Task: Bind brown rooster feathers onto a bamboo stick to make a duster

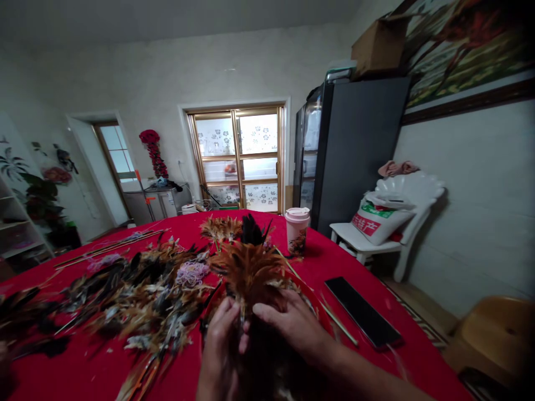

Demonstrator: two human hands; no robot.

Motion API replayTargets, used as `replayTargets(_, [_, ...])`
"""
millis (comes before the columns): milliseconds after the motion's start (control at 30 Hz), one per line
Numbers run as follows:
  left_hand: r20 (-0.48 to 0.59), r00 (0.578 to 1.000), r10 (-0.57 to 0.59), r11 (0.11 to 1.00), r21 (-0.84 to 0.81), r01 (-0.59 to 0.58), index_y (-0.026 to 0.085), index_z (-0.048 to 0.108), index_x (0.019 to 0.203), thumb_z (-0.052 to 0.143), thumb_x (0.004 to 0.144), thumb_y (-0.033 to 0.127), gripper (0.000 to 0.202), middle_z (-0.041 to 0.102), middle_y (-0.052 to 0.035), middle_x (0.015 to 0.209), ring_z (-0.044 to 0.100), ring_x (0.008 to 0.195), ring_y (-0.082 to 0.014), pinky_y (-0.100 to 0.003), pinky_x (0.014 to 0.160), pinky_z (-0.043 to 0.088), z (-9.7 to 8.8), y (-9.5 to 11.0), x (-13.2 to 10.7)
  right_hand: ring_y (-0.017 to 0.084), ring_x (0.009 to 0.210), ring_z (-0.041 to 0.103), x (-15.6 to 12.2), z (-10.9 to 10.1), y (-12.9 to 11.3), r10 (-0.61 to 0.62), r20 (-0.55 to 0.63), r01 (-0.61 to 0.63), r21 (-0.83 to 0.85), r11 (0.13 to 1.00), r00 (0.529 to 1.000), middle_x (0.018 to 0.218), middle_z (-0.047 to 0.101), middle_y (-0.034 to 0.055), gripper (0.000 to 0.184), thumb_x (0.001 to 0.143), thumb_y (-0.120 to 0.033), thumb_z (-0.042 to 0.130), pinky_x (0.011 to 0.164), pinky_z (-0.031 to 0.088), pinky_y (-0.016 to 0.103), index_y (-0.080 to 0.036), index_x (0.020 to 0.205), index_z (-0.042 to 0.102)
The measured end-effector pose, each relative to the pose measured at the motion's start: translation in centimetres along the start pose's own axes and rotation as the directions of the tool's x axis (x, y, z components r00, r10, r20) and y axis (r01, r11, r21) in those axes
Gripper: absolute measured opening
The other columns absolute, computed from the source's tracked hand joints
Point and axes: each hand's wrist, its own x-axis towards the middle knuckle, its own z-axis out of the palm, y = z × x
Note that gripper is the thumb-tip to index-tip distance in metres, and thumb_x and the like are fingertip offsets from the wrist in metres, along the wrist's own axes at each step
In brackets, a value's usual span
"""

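A fanned bunch of reddish-brown feathers [248,267] stands upright between my two hands. My left hand [221,340] is closed round the narrow base of the bunch, thumb against the stems. On the other side, my right hand [295,323] curls against the lower feathers, its thumb pointing at the base and its fingertips partly hidden. Below them a red basin [321,312] shows its rim, with more feathers inside; dark shadow hides much of it. Behind the bunch are black feathers [251,229] and a smaller brown feather cluster [221,227].
Loose feathers [137,295] cover the left of the red tablecloth [305,273], with lilac string [191,273] and an orange-handled tool [146,379] among them. Thin sticks [112,248] lie farther back. A lidded cup [297,231], a black phone [363,312] and a thin stalk [340,326] are at right.
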Motion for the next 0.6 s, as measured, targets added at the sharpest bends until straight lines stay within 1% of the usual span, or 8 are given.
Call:
replayTargets(67, [-0.003,1.000,0.006,1.000,0.013,-0.006,0.020,0.052,0.073,0.070,0.061,0.027,0.023,0.052,0.0068,0.055,0.044,0.043,-0.0061,-0.016,0.040,0.028,0.0,-0.1,0.0,0.016,0.065,0.059,0.0,0.0,-0.1,0.022,0.004,-0.022,0.015,1.000,1.000,0.065,0.062,0.0019,0.017,0.077,-0.027,0.057,0.066,0.047,0.027,-0.012,0.077,0.066])
replayTargets(167, [0.034,0.999,0.012,0.999,0.040,-0.013,0.020,0.050,0.071,0.069,0.062,0.029,0.024,0.048,0.0079,0.051,0.041,0.041,-0.0059,-0.016,0.040,0.028,0.1,-0.4,0.3,0.016,0.065,0.057,0.2,-0.1,0.1,0.070,-0.078,-0.066,0.052,0.996,0.995,0.067,0.062,0.0026,0.024,0.070,-0.034,0.067,0.064,0.046,0.026,-0.011,0.077,0.065])
replayTargets(233, [0.070,0.997,0.013,0.998,0.066,-0.017,0.021,0.046,0.067,0.069,0.063,0.033,0.026,0.043,0.0092,0.047,0.035,0.038,-0.0050,-0.016,0.039,0.025,0.1,-0.8,0.5,0.016,0.068,0.055,0.3,-0.2,0.2,0.069,-0.147,-0.053,0.106,0.993,0.987,0.071,0.062,0.0026,0.031,0.062,-0.036,0.074,0.064,0.045,0.026,-0.012,0.078,0.064])
replayTargets(300, [0.086,0.996,0.021,0.996,0.083,-0.028,0.021,0.044,0.065,0.068,0.065,0.035,0.028,0.040,0.0095,0.047,0.032,0.038,-0.0050,-0.016,0.038,0.024,0.2,-1.0,0.5,0.015,0.068,0.052,0.4,-0.2,0.2,0.046,-0.182,-0.021,0.133,0.991,0.982,0.072,0.061,0.0015,0.032,0.057,-0.034,0.077,0.064,0.043,0.025,-0.012,0.076,0.064])
replayTargets(400, [0.078,0.996,0.040,0.994,0.094,-0.047,0.021,0.044,0.066,0.066,0.067,0.032,0.025,0.040,0.0085,0.049,0.034,0.041,-0.0064,-0.017,0.039,0.027,0.3,-1.1,0.3,0.011,0.056,0.044,0.4,-0.2,-0.1,0.039,-0.180,-0.020,0.108,0.994,0.983,0.055,0.051,-0.0028,0.026,0.061,-0.035,0.074,0.058,0.040,0.024,-0.013,0.064,0.059])
replayTargets(500, [0.102,0.995,0.019,0.996,0.087,-0.028,0.020,0.047,0.065,0.065,0.069,0.030,0.021,0.041,0.0072,0.051,0.036,0.043,-0.0066,-0.017,0.041,0.029,0.4,-1.0,0.0,0.008,0.047,0.034,0.2,-0.2,-0.4,0.028,-0.176,-0.012,0.088,0.996,0.984,0.044,0.036,-0.0066,0.028,0.066,-0.034,0.070,0.051,0.034,0.022,-0.014,0.056,0.052])
replayTargets(533, [0.129,0.992,0.001,0.997,0.079,-0.012,0.019,0.049,0.065,0.064,0.069,0.030,0.019,0.043,0.0064,0.053,0.036,0.043,-0.0063,-0.017,0.041,0.030,0.4,-0.9,-0.1,0.007,0.045,0.032,0.2,-0.3,-0.4,0.026,-0.160,-0.012,0.089,0.996,0.987,0.043,0.035,-0.0069,0.028,0.067,-0.034,0.068,0.049,0.032,0.021,-0.014,0.057,0.052])
replayTargets(600, [0.228,0.972,-0.052,0.997,0.070,0.037,0.016,0.053,0.064,0.063,0.070,0.033,0.020,0.044,0.0050,0.053,0.035,0.041,-0.0055,-0.017,0.041,0.030,0.3,-0.7,-0.2,0.006,0.043,0.030,0.1,-0.6,-0.3,0.046,-0.099,-0.038,0.082,0.996,0.994,0.045,0.040,-0.0055,0.028,0.071,-0.036,0.064,0.045,0.026,0.021,-0.013,0.059,0.054])
